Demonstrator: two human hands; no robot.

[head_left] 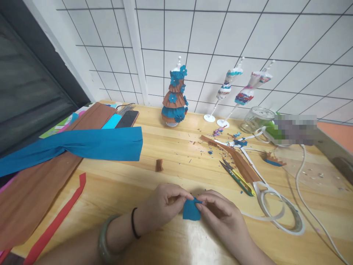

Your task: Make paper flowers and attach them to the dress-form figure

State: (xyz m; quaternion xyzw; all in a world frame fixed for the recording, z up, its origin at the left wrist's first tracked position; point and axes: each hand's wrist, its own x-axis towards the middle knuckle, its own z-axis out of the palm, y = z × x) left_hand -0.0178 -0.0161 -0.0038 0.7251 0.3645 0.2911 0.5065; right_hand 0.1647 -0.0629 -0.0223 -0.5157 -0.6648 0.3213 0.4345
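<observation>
A small piece of blue crepe paper (192,211) is held between both hands above the near middle of the table. My left hand (165,204) pinches its upper left corner between thumb and fingers. At the upper right edge, my right hand (220,211) is closed on the same piece, where the edge looks folded or gathered. Beyond my left hand lies a small folded brown crepe paper piece (159,165). Green-and-yellow thread snips (238,178) rest past my right hand, beside a brown crepe strip (245,165).
A small dress form (173,97) in tiered blue and brown paper stands at the back, near two slimmer forms (227,86). Blue crepe paper (110,143) lies over a brown sheet (52,184) at left. A tape roll (296,221), glass jar (255,119) and white cable (299,187) occupy the right.
</observation>
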